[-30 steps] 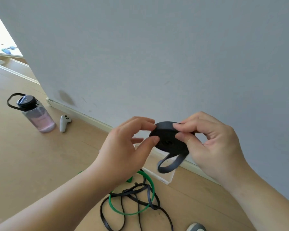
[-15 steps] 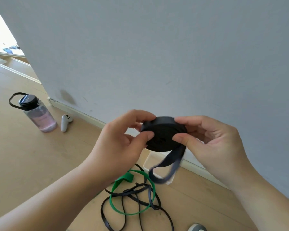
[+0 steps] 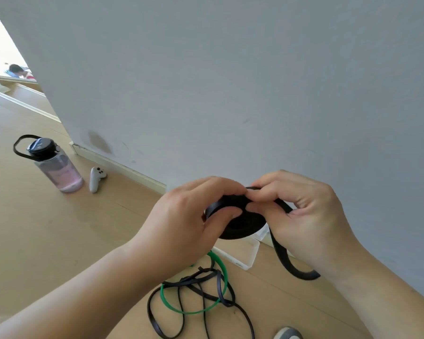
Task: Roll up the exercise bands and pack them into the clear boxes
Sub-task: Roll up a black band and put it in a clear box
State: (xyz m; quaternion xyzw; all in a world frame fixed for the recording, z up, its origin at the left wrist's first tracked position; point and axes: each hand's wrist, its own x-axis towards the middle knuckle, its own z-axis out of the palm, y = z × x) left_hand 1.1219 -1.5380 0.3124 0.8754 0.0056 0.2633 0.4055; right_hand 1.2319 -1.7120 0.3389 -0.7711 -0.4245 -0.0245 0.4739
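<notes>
Both hands are up in front of the wall working on one black band (image 3: 240,223), which is mostly wound into a flat coil by now. The left hand (image 3: 194,223) pinches the coil's edge, thumb below and fingers over the top, and the right hand (image 3: 301,216) is pinched on the strand right where it feeds into the coil. There's only a short tail (image 3: 289,263) left hanging under the right hand, so I'd say this roll is nearly done.

Plenty left though: down on the floor (image 3: 47,228), a green band (image 3: 213,307) and some thin black bands (image 3: 201,302) sit in a loose tangle, not rolled at all.

The clear box (image 3: 251,255) is on the floor by the skirting board, just past the tangle and mostly hidden behind the hands. The bit I can see looks empty, but I can't tell for the rest.
</notes>
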